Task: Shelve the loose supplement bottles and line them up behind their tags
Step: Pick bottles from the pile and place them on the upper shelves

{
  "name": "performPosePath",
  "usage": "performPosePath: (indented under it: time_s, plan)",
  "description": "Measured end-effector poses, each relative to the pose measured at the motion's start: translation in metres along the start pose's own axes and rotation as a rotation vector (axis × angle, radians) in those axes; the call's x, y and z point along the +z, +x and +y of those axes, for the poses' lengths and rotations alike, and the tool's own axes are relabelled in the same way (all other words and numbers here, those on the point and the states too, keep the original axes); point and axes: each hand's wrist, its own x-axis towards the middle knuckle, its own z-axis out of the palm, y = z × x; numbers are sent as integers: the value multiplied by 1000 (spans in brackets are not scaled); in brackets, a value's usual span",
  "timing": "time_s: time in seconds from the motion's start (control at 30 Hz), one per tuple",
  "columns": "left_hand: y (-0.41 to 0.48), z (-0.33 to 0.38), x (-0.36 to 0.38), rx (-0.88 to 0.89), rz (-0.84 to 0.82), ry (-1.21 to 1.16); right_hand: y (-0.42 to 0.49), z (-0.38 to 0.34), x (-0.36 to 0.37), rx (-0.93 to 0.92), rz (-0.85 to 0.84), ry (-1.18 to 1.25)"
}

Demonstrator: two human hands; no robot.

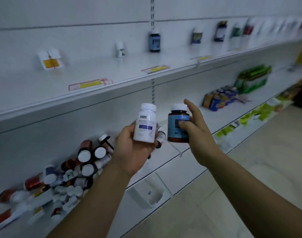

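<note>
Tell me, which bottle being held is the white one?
The white bottle in the left hand. The right hand holds a brown bottle with a blue label; only its cap is white.

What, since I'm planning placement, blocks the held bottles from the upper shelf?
Nothing visible: only air between the white bottle in the left hand, the amber bottle in the right hand, and the upper shelf.

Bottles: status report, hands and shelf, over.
Left hand holds white bottle, right hand holds brown bottle. Loose pile on lower shelf. Nothing between hands and upper shelf tags.
</note>
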Motion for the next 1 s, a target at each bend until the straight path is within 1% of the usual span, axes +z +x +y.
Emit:
performPosePath:
  time_s: [0.1, 0.2, 0.27, 0.37, 0.47, 0.57, 0.67, 0.77, 0.93, 1.0]
  plan:
    - [19, -12, 49, -6, -89, 90, 9, -29, -45, -57, 72, 65]
    - [45, -34, 99, 62, -175, 183, 24, -50, -97, -89, 114, 102]
    - [64, -53, 134, 127, -203, 237, 37, -61, -135, -103, 124, 120]
    - [97, -82, 190, 166, -228, 306, 58, -81, -198, -120, 119, 141]
    - [131, -110, 245, 198, -269, 368, 79, -98, -261, -152, 112, 72]
    - [163, -135, 291, 189, -308, 364, 97, -111, -319, -174, 111, 11]
    - [197, -158, 327, 209, -364, 451, 120, -116, -371, -177, 145, -25]
    - [236, -175, 356, 247, -349, 586, 151, -116, -415, -181, 183, -52]
    - [322, -200, 397, 281, -384, 628, 217, -109, -485, -190, 242, -47]
    - [362, -210, 412, 270, -400, 624, 247, -105, -510, -196, 259, -65]
